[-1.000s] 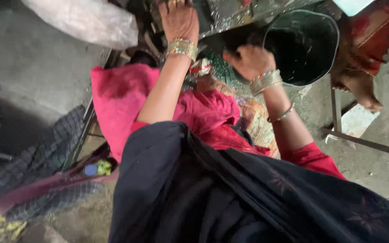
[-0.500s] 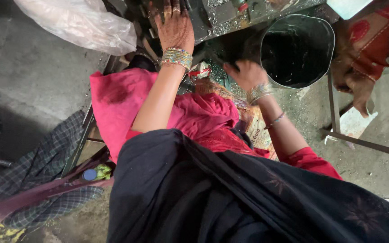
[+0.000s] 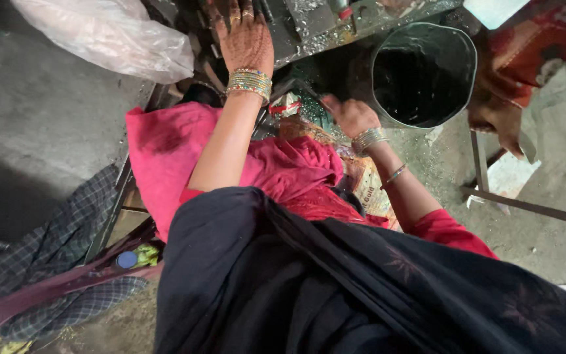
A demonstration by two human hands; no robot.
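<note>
At the bench edge beside the dark metal bucket (image 3: 424,75), right hand (image 3: 348,117) clenched on something small I cannot make out, left hand (image 3: 244,36) flat with fingers spread on the gritty machine bed (image 3: 309,23); item probably light, rigid, pinch-held.

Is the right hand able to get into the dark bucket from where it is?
Probably yes. The right hand sits just beside the bucket, whose open mouth faces up with nothing over it and nothing between them.
</note>
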